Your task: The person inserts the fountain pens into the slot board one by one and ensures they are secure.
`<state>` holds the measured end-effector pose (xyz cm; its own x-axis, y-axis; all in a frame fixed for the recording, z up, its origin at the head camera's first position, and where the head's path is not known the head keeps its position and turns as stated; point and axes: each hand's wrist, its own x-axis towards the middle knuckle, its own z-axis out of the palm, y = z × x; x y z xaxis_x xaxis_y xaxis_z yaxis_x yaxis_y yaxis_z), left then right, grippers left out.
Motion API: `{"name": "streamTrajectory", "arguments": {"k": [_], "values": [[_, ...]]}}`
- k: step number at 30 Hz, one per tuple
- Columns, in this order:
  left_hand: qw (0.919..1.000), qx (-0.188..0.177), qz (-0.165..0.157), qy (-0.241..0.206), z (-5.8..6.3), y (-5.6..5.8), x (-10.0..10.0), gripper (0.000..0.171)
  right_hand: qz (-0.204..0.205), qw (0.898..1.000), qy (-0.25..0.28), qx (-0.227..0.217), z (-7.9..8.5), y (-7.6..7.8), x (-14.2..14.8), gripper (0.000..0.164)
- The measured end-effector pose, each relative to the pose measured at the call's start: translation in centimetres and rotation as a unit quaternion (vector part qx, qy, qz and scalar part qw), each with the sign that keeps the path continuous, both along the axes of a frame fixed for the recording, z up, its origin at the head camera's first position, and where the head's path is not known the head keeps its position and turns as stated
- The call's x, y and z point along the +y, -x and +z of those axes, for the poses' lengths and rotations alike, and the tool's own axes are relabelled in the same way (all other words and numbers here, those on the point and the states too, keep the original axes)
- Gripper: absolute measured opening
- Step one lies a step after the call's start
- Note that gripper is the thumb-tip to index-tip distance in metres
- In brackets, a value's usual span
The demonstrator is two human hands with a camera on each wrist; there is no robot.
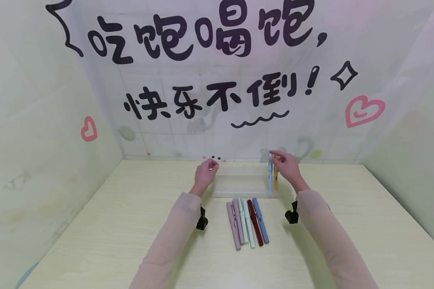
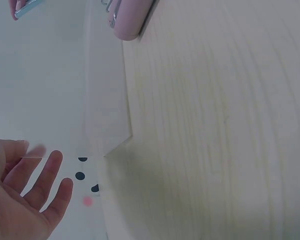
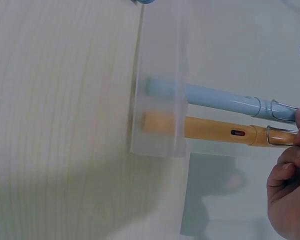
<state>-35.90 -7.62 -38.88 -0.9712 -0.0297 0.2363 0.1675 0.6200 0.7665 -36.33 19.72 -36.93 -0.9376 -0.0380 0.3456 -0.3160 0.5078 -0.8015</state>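
A translucent pen stand (image 1: 238,194) with a low front lip and clear back panel sits toward the back of the table. With thumb and index finger, my left hand (image 1: 205,176) pinches the panel's upper left edge; its other fingers spread loosely in the left wrist view. At the stand's right end, my right hand (image 1: 289,167) grips a light blue pen (image 3: 220,100) near its clipped cap. The pen stands upright, its lower end behind the lip. Close beside it an orange pen (image 3: 215,131) also stands upright, its top overlapped by the right fingers.
In front of the stand, a row of capped pens lies on the table (image 1: 112,224): mauve pens (image 1: 233,226), mint pens (image 1: 248,228), a dark red pen (image 1: 255,224) and a blue pen (image 1: 261,222). A printed backdrop (image 1: 202,136) rises behind the stand.
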Motion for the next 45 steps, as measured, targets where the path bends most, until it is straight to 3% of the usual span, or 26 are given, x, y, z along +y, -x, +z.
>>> {"name": "streamTrajectory", "arguments": {"k": [22, 32, 39, 45], "values": [[1.0, -0.002, 0.004, -0.003, 0.1, -0.2, 0.1, 0.014, -0.004, 0.999, -0.023, -0.023, 0.2, 0.0, 0.2, 0.036], [1.0, -0.002, 0.002, -0.005, 0.0, 0.0, 0.1, 0.014, 0.004, 1.0, -0.006, 0.029, 0.8, -0.7, 0.8, 0.03], [1.0, 0.003, 0.001, -0.001, 0.1, -0.1, 0.0, 0.014, 0.062, 0.998, -0.014, -0.004, -0.1, -2.3, 0.3, 0.026], [1.0, 0.003, 0.002, 0.0, 0.0, 0.0, 0.0, 0.014, 0.138, 0.987, -0.061, -0.049, -1.4, -3.8, -0.5, 0.024]]}}
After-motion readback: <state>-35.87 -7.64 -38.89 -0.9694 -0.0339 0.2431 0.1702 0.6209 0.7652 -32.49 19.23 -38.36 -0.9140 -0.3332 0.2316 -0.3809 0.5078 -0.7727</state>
